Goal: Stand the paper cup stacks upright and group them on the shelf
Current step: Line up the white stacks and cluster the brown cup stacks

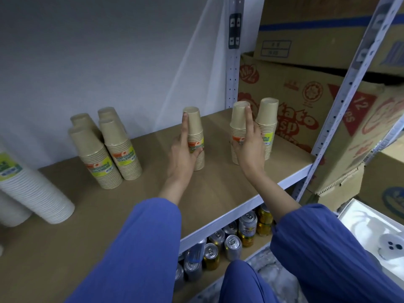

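Shelf point(218, 193) carries upright stacks, left grip point(185, 149) wrapped round the middle stack point(194, 121) and right grip point(249, 147) round a right stack point(238, 119), likely steadying both for sliding toward the left group point(113, 138).

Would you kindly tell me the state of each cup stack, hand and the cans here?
Left hand: grips the middle brown cup stack, upright on the shelf.
Right hand: grips the next brown cup stack, upright.
Far-right brown cup stack: upright, unheld.
Four brown cup stacks: upright, grouped at left.
White cup stacks: standing, far left.
Drink cans: upright, under the shelf.
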`<state>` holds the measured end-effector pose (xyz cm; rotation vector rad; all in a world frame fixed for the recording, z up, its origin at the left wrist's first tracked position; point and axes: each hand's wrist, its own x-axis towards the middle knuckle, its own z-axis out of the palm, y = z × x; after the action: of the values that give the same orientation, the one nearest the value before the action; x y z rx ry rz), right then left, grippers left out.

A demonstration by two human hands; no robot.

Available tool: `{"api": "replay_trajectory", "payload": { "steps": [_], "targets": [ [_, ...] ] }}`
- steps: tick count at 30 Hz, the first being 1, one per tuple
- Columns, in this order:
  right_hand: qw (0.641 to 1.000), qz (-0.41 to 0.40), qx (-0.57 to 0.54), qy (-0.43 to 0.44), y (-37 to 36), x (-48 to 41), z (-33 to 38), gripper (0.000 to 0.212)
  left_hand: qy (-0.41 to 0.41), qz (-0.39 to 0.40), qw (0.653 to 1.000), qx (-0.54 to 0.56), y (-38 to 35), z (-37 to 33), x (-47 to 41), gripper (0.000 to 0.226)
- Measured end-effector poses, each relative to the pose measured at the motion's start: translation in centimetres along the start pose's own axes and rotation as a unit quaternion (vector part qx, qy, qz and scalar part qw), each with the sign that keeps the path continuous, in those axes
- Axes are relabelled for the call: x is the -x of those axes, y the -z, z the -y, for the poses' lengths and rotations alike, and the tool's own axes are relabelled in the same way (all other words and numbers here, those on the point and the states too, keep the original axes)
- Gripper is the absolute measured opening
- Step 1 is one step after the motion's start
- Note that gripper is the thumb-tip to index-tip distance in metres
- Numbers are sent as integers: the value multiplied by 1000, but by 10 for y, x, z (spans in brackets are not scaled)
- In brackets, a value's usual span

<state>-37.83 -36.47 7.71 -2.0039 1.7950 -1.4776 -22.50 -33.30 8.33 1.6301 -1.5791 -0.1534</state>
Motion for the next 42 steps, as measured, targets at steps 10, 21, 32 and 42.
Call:
{"api": "replay_trajectory", "payload": {
  "steps": [10,21,32,42],
  "targets": [
    [993,47,-104,40,-24,36,51,91,-27,-70,997,-5,59,27,38,99],
    [965,116,-213,102,-63,78,125,94,26,-140,989,-46,134,70,71,99],
    [938,162,-262,162,-91,93,154,95,33,-149,987,-46,152,90,78,98],
    [933,180,-275,148,-104,95,148,96,27,-140,989,-39,145,108,85,95]
  ]
}}
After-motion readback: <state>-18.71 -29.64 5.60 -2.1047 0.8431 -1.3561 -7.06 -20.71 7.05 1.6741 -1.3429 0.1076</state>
